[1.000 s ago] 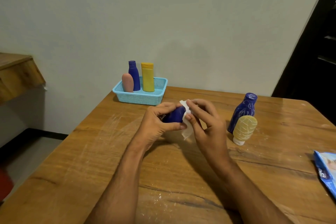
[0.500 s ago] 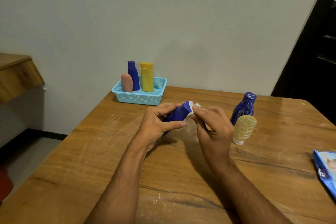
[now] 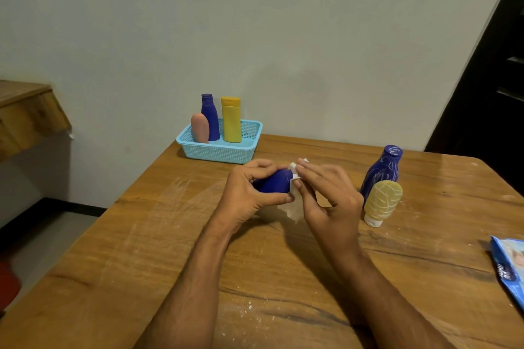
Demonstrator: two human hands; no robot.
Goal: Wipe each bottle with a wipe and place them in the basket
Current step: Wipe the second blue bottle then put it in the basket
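Note:
My left hand (image 3: 249, 193) grips a small dark blue bottle (image 3: 276, 182) lying sideways above the table. My right hand (image 3: 326, 195) holds a white wipe (image 3: 292, 207) against the bottle's right end, and part of the wipe hangs down between the hands. A light blue basket (image 3: 224, 150) at the table's far edge holds a pink bottle (image 3: 200, 127), a blue bottle (image 3: 210, 117) and a yellow bottle (image 3: 231, 119), all upright. To the right stand a tall blue bottle (image 3: 382, 170) marked with white streaks and a pale yellow bottle (image 3: 381, 202) on its white cap.
A blue wipes packet (image 3: 509, 269) lies at the table's right edge. The wooden table (image 3: 170, 249) shows white powdery smears. A wooden ledge (image 3: 25, 113) juts out at the left, a dark doorway (image 3: 487, 93) is at the right.
The wipe has slid back along the bottle and now hangs lower between my hands. My right hand's fingers shifted over the bottle's end. The bottle stays in my left hand.

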